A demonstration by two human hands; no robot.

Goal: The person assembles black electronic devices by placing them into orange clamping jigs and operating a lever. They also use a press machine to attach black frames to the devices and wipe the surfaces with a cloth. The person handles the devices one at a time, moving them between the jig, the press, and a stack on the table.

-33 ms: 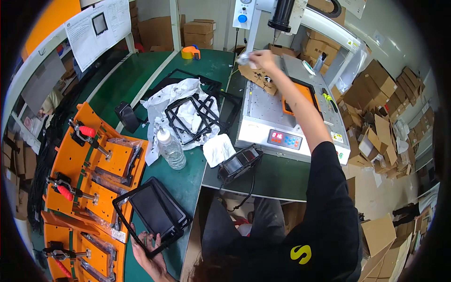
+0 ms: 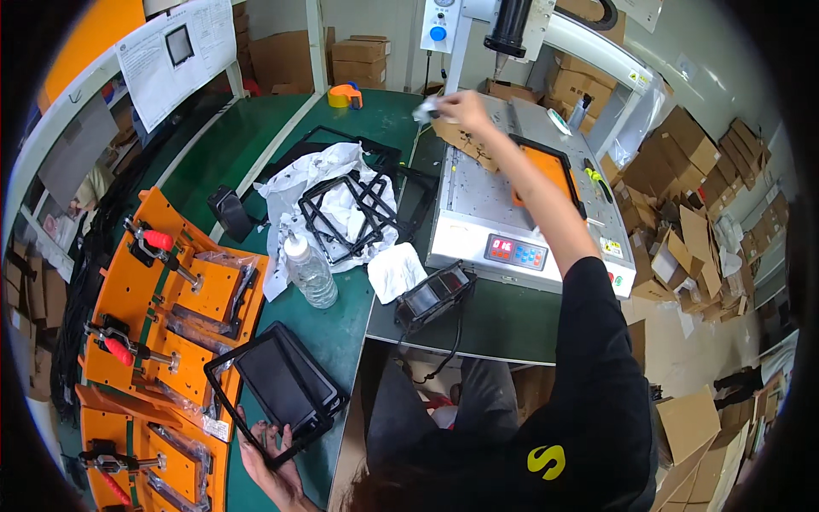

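My left hand (image 2: 271, 468) is at the lower left edge of the green bench, shut on the near edge of a black rectangular frame with a dark panel (image 2: 280, 388). My right arm stretches far forward. My right hand (image 2: 465, 109) pinches a small white wipe (image 2: 424, 109) above a piece of cardboard (image 2: 456, 141) at the back left corner of the grey-white machine (image 2: 478, 213). An orange fixture with a black rim (image 2: 553, 175) lies on the machine bed, beside my forearm.
Several black frames (image 2: 345, 209) lie on crumpled white wrapping. A clear plastic bottle (image 2: 309, 271), a white cloth (image 2: 397, 271) and a small black device with a cable (image 2: 433, 294) stand nearby. Orange clamp jigs (image 2: 162, 299) line the left; cardboard boxes (image 2: 682, 171) crowd the right.
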